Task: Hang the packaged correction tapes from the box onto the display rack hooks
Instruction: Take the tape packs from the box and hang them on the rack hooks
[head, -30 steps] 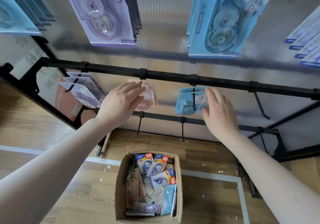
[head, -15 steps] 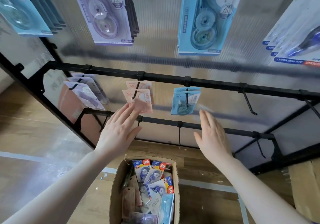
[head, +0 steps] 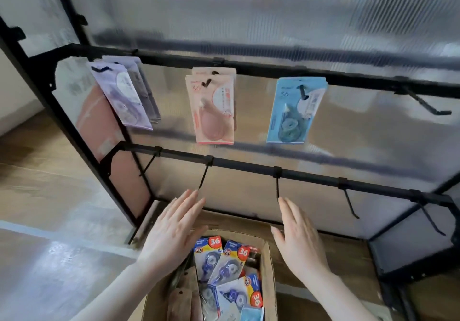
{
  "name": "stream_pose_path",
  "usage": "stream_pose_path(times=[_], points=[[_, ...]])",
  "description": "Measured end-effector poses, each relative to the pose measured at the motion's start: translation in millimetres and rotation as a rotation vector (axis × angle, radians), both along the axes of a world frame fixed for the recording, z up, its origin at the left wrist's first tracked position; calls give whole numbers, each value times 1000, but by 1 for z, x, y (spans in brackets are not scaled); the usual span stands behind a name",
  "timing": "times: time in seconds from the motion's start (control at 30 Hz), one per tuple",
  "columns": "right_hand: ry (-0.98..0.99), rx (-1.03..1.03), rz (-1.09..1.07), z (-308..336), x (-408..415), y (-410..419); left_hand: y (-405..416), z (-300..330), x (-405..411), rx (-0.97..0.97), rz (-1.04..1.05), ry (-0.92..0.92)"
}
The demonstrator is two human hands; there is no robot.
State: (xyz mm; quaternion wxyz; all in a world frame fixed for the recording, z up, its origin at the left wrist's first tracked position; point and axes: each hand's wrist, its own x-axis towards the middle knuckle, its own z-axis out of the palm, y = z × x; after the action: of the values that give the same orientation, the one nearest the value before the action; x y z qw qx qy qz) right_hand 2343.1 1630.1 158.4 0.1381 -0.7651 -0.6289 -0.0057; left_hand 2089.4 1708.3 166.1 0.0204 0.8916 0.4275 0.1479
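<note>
both hands flat over the brown cardboard box point(head: 270, 278) on the floor, left hand point(head: 171, 233) and right hand point(head: 300, 241) with fingers straight, holding nothing. blue packaged correction tapes point(head: 224, 263) piled inside. could snag on the thin black hooks point(head: 277, 186) just above when lifting.

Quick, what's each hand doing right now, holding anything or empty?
Left hand: open, fingers straight, holding nothing, above the cardboard box.
Right hand: open, fingers straight, holding nothing.
</note>
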Motion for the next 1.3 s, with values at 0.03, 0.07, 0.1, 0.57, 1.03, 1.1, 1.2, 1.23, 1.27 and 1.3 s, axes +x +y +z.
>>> stream_pose_path(times=[0.03, 0.07, 0.1, 0.57, 1.03, 1.1, 1.2, 1.23, 1.27, 1.3], points=[[-9, 5, 8, -14, -4, 1, 0, -16, -4, -2, -4, 16], [-10, 16, 19, -31, -6, 2, 1, -34, -7, 1, -8, 30], [-8, 19, 23, -49, -8, 4, 1, -54, -11, 1, -9, 36], [-38, -143, 108, -210, -24, 25, 28, -240, -22, -24, -31, 78], [-14, -303, 203, -231, -41, 21, 26, -278, -23, -183, 41, 240], [-6, -311, 191, -235, -43, 21, 27, -282, -23, -173, 23, 272], [13, -309, 186, -237, -42, 19, 30, -284, -23, -214, 16, 294], [18, -314, 185, -238, -42, 19, 31, -282, -21, -211, 23, 284], [22, -318, 185, -239, -41, 18, 31, -281, -20, -210, 30, 270], [23, -321, 184, -240, -41, 19, 31, -280, -18, -210, 39, 239]])
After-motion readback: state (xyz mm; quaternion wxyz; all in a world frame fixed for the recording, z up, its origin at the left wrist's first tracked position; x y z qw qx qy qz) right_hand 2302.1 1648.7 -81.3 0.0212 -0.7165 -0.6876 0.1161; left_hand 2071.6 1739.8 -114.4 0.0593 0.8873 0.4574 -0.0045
